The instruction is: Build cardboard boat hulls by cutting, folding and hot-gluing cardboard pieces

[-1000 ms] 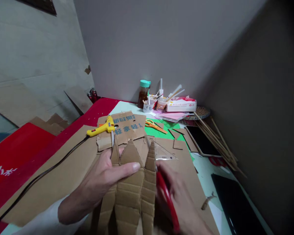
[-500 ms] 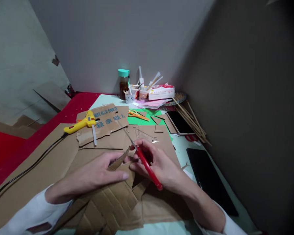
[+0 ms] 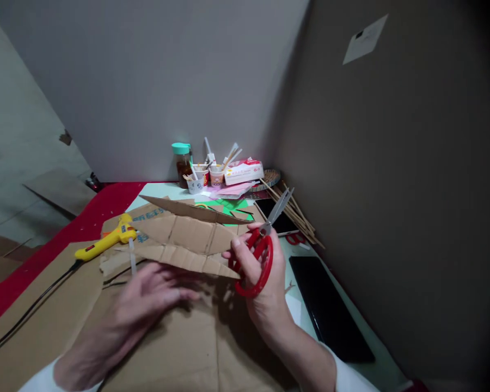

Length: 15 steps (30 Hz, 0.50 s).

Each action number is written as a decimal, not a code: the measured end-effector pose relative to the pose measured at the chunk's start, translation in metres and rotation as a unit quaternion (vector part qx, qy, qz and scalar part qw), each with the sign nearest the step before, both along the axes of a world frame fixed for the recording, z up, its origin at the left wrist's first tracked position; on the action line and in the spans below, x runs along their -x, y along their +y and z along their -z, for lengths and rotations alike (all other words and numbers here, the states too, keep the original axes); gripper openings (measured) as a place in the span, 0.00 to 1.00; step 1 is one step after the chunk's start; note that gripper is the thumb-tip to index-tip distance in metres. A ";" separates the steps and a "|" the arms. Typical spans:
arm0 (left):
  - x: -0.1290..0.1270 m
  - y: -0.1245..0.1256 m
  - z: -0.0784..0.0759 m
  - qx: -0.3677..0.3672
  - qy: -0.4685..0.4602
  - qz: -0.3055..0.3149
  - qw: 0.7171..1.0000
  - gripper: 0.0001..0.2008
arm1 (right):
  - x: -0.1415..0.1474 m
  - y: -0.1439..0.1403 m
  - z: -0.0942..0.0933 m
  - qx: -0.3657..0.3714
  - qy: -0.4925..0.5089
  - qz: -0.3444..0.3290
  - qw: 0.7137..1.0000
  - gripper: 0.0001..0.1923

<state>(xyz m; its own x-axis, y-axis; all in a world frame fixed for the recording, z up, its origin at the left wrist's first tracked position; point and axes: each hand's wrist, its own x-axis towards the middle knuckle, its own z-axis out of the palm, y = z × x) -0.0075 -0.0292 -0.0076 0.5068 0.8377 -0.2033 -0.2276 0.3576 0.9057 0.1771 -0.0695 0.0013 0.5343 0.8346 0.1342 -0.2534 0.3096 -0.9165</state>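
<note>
Cluttered bench [image 3: 343, 321], right hand [image 3: 258, 283] clasping red scissors [image 3: 256, 251] and folded cardboard piece [image 3: 188, 239], left hand [image 3: 147, 302] open, blurred, just below it.

Cardboard, plastic and steel

The cardboard piece [image 3: 188, 239] is matt brown corrugated board, ribbed along its creases; the scissors [image 3: 261, 245] have glossy red plastic handles and dull grey metal blades. The glue gun [image 3: 106, 243] is smooth yellow plastic, and the flat sheet [image 3: 167, 348] under them is plain matt cardboard.
</note>
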 end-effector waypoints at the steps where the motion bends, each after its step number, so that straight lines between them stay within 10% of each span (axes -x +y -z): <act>1: -0.003 -0.005 0.005 -0.030 -0.059 0.041 0.997 0.24 | 0.005 -0.001 0.001 0.006 -0.001 -0.009 1.000 0.19; 6: -0.016 -0.012 0.006 0.079 -0.085 -0.111 0.987 0.11 | 0.024 -0.008 0.014 0.033 -0.046 -0.133 0.990 0.18; 15: 0.001 0.010 -0.027 0.077 -0.115 -0.317 0.938 0.22 | -0.002 -0.017 -0.004 0.145 -0.319 -0.257 0.901 0.21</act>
<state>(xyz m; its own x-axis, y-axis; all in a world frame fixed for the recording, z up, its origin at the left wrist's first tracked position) -0.0087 -0.0187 0.0196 -0.0377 0.9552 -0.2936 -0.6223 0.2074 0.7548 0.1788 -0.0867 0.0053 -0.0412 0.9991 0.0132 0.3122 0.0255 -0.9497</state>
